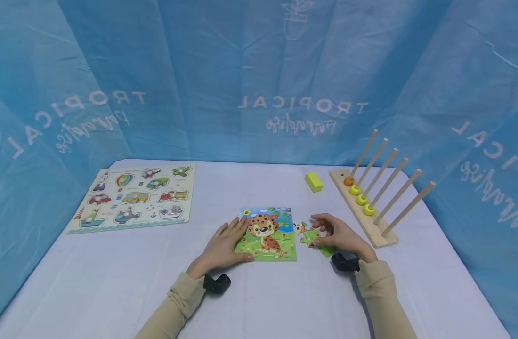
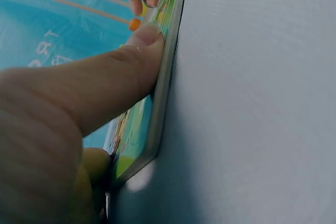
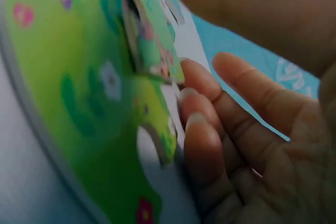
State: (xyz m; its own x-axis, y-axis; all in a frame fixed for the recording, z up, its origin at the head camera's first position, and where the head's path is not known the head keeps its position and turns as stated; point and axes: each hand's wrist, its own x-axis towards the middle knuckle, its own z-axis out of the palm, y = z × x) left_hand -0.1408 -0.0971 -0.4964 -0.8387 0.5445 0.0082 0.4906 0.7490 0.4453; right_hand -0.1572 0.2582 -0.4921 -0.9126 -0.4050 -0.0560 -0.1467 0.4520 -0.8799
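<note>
Beige sleeves (image 1: pixel 170 308) come in nearest, w/ blk wrist cams (image 1: pixel 217 284) strapped on just behind each grip. L grip (image 1: pixel 224 245) is released: fingers spread flat over the L side of the leopard jigsaw puzzle (image 1: pixel 271 244), thumb on its near edge. Puzzle sits just R of L grip, btwn both grips, flat on the counter (image 1: pixel 259 296). R grip (image 1: pixel 343 235) has fingers loosely bent at the loose jigsaw pcs (image 1: pixel 311 236), just L of it & partly under it, some overlapping; can't tell if it's pinching one. Counter = white cloth cover, faint creases, reaching well past both grips. Beyond L grip, well to its L: vehicle puzzle board (image 1: pixel 136 197), flat. Beyond R grip, slightly L: yellow block (image 1: pixel 313 181). Beyond & R of R grip: wooden peg rack (image 1: pixel 369 223), six pegs, w/ orange bead (image 1: pixel 348 181) & yellow beads (image 1: pixel 361 199) down low. Past counter's far edge: blue curtain (image 1: pixel 199 70) w/ mirror-reversed "TROPICAL Paradise" lettering & potted-plant print, wrapping both sides too.
</note>
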